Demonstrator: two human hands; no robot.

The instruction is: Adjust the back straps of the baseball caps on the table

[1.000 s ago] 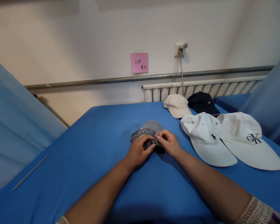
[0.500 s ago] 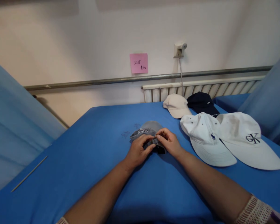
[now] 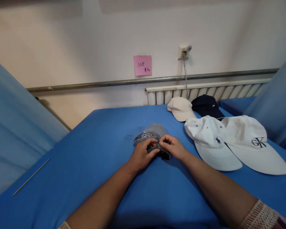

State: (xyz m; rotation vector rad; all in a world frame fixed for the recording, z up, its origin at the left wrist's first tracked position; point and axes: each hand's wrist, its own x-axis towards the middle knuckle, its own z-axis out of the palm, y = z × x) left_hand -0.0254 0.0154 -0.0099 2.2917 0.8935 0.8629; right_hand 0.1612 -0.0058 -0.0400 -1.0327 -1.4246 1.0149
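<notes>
A grey baseball cap (image 3: 154,129) with white lettering lies on the blue bed sheet, its brim pointing away from me and its back strap facing me. My left hand (image 3: 143,152) pinches the strap from the left between thumb and fingers. From the right, my right hand (image 3: 173,147) grips the strap close to a small buckle (image 3: 158,146), thumb and forefinger together. The fingertips of both hands nearly meet there. Parts of the cap's back are hidden by my fingers, and its dark inside shows below them.
To the right lie a white cap with a small horse logo (image 3: 211,140), a white cap with large letters (image 3: 249,136), a beige cap (image 3: 181,108) and a navy cap (image 3: 206,105). A thin stick (image 3: 31,176) rests at the left. Blue curtains (image 3: 16,127) hang at both sides.
My right hand has shifted slightly downward along the strap, and the buckle shows more clearly. My left hand keeps its pinch in about the same place.
</notes>
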